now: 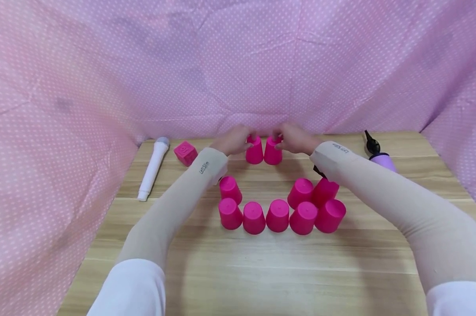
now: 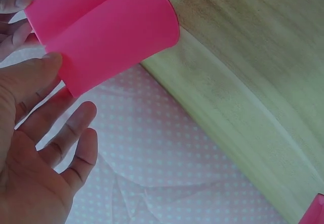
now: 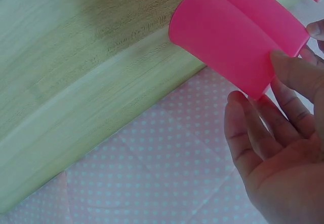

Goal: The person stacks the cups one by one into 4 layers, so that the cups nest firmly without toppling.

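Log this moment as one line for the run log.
left hand: touches left cup | right hand: touches right cup | cups: side by side

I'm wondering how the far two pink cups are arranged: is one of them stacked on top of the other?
No: in the head view the left cup and the right cup stand side by side, upside down, on the wooden table.
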A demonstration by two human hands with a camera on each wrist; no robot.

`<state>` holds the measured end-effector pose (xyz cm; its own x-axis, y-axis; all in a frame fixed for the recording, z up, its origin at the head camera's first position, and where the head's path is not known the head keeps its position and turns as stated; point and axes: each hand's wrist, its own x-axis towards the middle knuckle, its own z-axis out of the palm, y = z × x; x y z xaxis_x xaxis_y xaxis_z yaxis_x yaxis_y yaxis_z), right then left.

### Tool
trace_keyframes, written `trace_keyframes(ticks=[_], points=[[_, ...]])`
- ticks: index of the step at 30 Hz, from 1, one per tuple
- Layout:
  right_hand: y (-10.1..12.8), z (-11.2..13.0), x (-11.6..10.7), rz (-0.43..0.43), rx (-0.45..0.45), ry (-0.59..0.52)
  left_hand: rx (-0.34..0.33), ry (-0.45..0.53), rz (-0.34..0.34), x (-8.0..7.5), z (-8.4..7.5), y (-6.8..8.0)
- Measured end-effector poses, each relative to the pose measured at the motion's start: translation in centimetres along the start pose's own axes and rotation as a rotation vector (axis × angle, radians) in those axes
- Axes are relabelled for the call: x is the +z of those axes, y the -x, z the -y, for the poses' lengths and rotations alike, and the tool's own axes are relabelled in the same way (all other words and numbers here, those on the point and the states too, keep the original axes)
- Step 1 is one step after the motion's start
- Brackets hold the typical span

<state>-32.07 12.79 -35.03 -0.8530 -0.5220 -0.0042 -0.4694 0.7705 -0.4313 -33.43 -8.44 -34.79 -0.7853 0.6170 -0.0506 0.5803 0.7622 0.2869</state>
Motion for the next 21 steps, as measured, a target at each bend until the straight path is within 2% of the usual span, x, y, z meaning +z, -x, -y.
trace_keyframes(ticks=[9, 12, 15, 18, 21], points=[[0.0, -0.1, -0.1, -0.004, 0.032, 0.022, -0.026, 0.052, -0.014, 0.0, -0.1, 0.1], [0.2, 0.1, -0.3, -0.007, 0.013, 0.036, -0.027, 0.053, -0.015, -0.1, -0.2, 0.1], [0.4, 0.1, -0.7, 0.002, -0.029, 0.024, -0.042, 0.051, 0.012, -0.5, -0.4, 0.3], [1.1, 0.2, -1.5, 0.019, -0.068, -0.006, -0.036, 0.043, 0.019, -1.2, -0.5, 1.0], [2.5, 0.6, -2.8, 0.020, -0.104, -0.025, 0.020, 0.017, -0.016, -2.0, -0.6, 2.8]])
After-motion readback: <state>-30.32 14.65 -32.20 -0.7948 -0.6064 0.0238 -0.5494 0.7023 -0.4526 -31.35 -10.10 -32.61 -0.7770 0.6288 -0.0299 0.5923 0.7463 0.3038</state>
